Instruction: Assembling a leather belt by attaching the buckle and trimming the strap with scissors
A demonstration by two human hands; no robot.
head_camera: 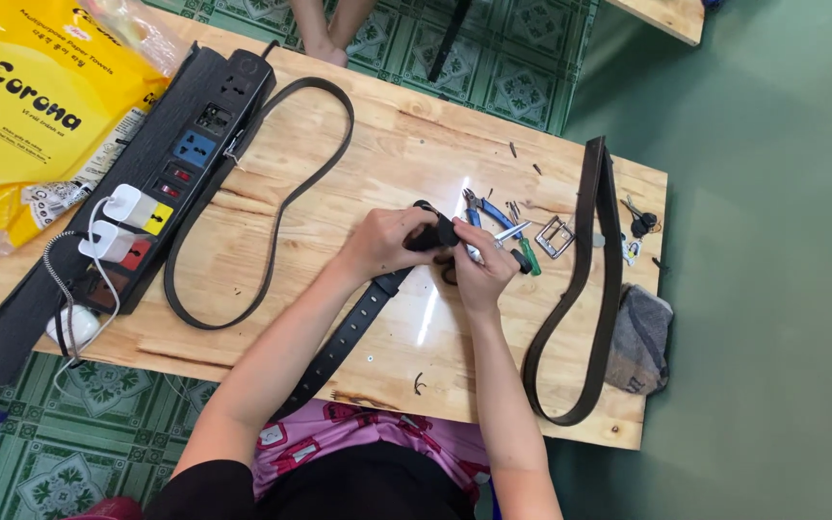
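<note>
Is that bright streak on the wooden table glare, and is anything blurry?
Head view: yes, a pale glare streak on the table below the left hand and right hand; sharp overall, soft shadows, though the small tools beside the hands are hard to make out.

Wooden table (406,144) — power strip (137,193), belts (580,289), pliers (485,210), buckle (555,236) lie on it.

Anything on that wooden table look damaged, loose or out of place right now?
Small dark offcuts lie scattered on the light wooden table, and a loose silver metal buckle sits detached beside the dark brown leather belt. Both hands grip a black perforated belt. Nothing looks spilled.
</note>
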